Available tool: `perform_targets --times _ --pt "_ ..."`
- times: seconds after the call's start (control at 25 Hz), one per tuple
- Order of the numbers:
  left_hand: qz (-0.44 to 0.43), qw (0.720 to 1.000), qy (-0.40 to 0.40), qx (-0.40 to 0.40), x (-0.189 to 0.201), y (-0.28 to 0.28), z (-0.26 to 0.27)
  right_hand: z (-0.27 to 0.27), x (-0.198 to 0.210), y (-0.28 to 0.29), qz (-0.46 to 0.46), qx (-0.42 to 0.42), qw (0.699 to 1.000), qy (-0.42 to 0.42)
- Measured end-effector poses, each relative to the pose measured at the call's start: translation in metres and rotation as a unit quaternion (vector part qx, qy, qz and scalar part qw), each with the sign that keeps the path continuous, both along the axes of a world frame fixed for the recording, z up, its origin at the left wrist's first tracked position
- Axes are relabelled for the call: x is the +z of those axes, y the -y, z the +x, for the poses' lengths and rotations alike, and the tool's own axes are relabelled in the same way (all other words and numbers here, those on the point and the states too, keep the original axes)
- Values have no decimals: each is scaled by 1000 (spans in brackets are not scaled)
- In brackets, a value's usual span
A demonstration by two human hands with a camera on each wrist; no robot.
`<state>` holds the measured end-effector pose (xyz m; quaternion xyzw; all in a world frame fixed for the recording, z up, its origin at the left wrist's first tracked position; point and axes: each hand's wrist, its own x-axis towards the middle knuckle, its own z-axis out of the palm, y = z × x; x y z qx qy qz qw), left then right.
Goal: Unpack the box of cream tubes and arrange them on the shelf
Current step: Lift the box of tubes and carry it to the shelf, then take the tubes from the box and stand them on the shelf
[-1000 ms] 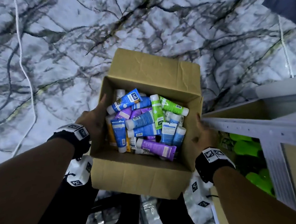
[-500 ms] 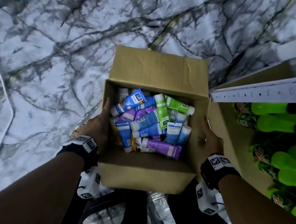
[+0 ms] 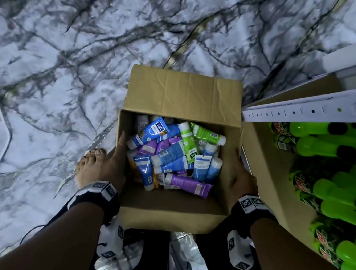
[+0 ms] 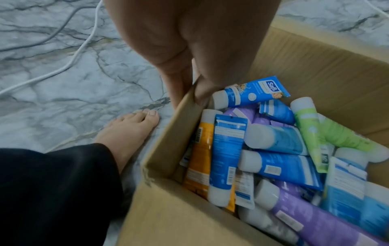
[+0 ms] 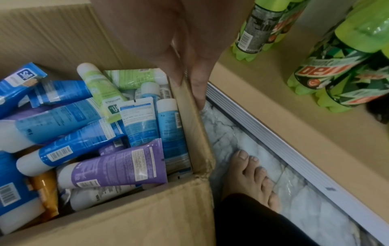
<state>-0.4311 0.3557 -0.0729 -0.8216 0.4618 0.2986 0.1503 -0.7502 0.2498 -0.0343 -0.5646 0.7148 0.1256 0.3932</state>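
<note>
Floor: marbled grey-white floor (image 3: 59, 60) filled the background, and more of it showed beyond the box than a second before, with a bare foot (image 3: 91, 165) now in view at the box's left side.
Shelf: the shelf (image 3: 280, 158) lay just right of the box; it had come closer than in the earlier frame, and its green soda bottles (image 3: 329, 190) now filled the right of the head view.
Box: the cardboard box (image 3: 170, 217) stood open, its far flap folded back, and had sunk lower, near the floor beside the shelf. I judge it was being set down so unpacking could begin.
Tubes: the cream tubes (image 3: 175, 152) lay jumbled inside the box, none yet on the shelf.
Left hand: the left hand (image 3: 112, 163) pinched the box's left wall, thumb inside, fingers outside, as before.
Right hand: the right hand (image 3: 242, 181) held the box's right wall the same way, next to the shelf edge.
</note>
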Motion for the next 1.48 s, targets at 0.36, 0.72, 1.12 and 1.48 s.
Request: perform_targets --times 0.36,0.72,1.12,1.48 --pt "-95 979 -171 57 -17 66 -84 63 -41 32 -64 121 991 5" --pt "-44 989 -135 -31 -81 81 -109 74 -116 19 32 198 980 -11" --pt "-62 983 -145 -99 -96 92 -88 66 -119 12 -57 157 984 55" --pt "-122 980 -144 -56 -46 74 -86 55 -44 26 -233 54 969 64"
